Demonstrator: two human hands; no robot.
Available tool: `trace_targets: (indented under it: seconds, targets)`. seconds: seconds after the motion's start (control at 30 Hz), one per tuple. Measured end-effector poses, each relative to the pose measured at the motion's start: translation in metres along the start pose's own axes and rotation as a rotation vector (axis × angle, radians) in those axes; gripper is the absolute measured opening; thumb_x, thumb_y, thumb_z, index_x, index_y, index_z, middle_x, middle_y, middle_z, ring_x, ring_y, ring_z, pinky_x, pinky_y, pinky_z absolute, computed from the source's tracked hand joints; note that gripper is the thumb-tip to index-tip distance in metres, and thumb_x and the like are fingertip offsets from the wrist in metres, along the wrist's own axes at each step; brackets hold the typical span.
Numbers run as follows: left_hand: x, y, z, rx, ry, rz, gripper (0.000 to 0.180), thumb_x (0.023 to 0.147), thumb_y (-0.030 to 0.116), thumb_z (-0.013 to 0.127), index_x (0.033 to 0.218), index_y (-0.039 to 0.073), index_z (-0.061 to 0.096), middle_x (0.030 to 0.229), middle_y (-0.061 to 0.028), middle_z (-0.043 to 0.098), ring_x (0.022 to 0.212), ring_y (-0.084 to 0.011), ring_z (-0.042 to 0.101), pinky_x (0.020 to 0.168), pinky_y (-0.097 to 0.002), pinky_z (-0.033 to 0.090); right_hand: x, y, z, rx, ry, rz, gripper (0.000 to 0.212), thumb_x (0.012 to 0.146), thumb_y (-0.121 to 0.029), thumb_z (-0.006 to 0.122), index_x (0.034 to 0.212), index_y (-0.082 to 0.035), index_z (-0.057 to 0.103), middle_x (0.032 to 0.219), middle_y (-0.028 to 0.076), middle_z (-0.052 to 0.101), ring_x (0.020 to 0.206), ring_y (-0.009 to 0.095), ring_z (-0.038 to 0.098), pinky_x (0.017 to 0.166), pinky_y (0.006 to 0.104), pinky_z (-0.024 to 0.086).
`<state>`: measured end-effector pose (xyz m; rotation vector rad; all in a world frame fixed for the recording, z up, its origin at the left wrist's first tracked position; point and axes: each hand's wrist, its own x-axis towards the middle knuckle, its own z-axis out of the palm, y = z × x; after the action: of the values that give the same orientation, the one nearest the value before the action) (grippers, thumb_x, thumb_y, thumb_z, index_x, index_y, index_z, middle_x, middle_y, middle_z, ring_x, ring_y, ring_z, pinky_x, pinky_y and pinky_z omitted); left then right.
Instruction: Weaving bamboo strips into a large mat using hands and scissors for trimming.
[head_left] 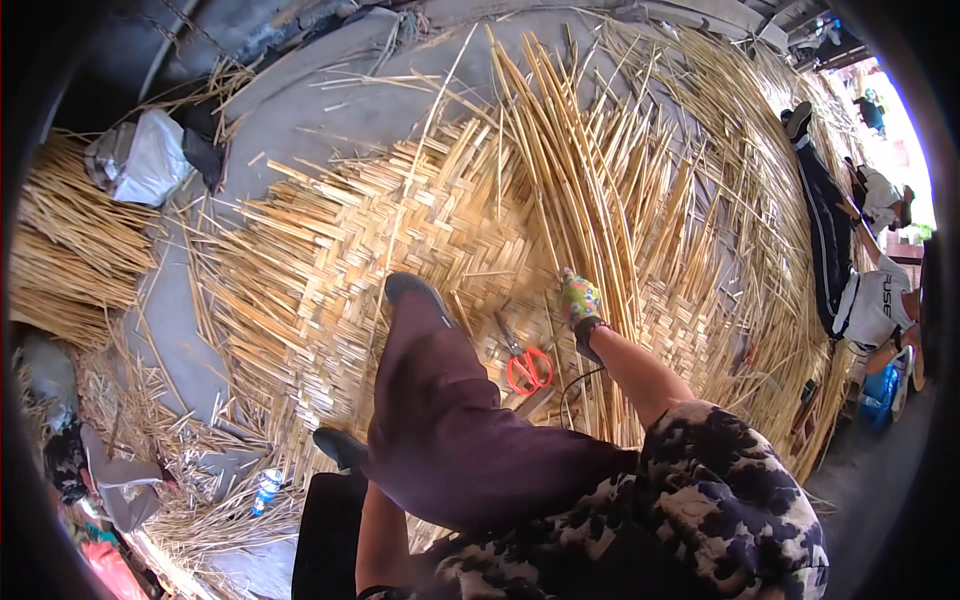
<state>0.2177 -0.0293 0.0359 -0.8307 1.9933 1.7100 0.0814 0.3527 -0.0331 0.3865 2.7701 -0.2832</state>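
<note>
My right hand (580, 298), in a flower-patterned glove, is over the woven mat at the left edge of a bundle of long, thin split-cane strips (575, 170). Its fingers look curled; what they hold, if anything, is too small to make out. Under the bundle spreads a herringbone mat (350, 225) of pale strips with loose ends along its edges. Scissors with red-orange handles (529, 371) lie on the mat beside my right hand. Only my left forearm shows at the bottom; that hand is hidden behind my leg.
My shoe (415, 292) is on the mat. A stack of strips (75, 245) and a white sack (152, 160) are at the left. Further strips (760, 170) cover the right side, where another person (880, 300) sits. A blue-and-white can (267, 490) lies lower left.
</note>
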Motion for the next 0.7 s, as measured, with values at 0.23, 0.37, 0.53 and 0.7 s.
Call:
trace_targets:
  seconds: [0.23,0.37,0.53,0.7]
  targets:
    - [0.003,0.091,-0.010,0.055,0.019,0.177,0.029,0.087,0.027,0.056,0.093,-0.001,0.063,0.088,-0.0098,0.066,0.073,-0.0148,0.059,0.066,-0.0282,0.047,-0.007,0.013,-0.003,0.447,-0.065,-0.019,0.021,0.072,-0.025,0.068,0.085,-0.008,0.071,0.082,0.010,0.069,0.072,0.021,0.065,0.068,0.0305,0.049]
    - [0.000,0.144,-0.015,0.034,0.023,0.284,0.029,0.087,0.026,0.056,0.093,-0.001,0.063,0.087,-0.0101,0.066,0.074,-0.0153,0.060,0.067,-0.0283,0.047,-0.013,0.034,0.000,0.924,-0.128,0.112,0.031,0.072,-0.029,0.073,0.089,-0.003,0.070,0.080,0.008,0.069,0.069,0.015,0.063,0.065,0.0278,0.049]
    - [-0.015,0.168,-0.017,0.041,0.029,0.333,0.029,0.087,0.026,0.057,0.094,-0.002,0.063,0.086,-0.0105,0.065,0.075,-0.0160,0.061,0.069,-0.0284,0.048,-0.008,0.046,0.014,0.956,-0.121,0.133,0.018,0.075,-0.022,0.062,0.085,-0.007,0.066,0.077,0.012,0.066,0.066,0.027,0.062,0.059,0.0391,0.047]
    - [-0.044,0.143,-0.030,0.153,0.064,0.245,0.029,0.086,0.025,0.057,0.094,-0.002,0.063,0.086,-0.0109,0.065,0.076,-0.0166,0.061,0.071,-0.0285,0.048,-0.022,0.052,0.016,0.144,-0.019,0.162,0.019,0.075,-0.026,0.059,0.077,-0.010,0.070,0.080,0.015,0.066,0.080,0.034,0.064,0.067,0.0386,0.050]
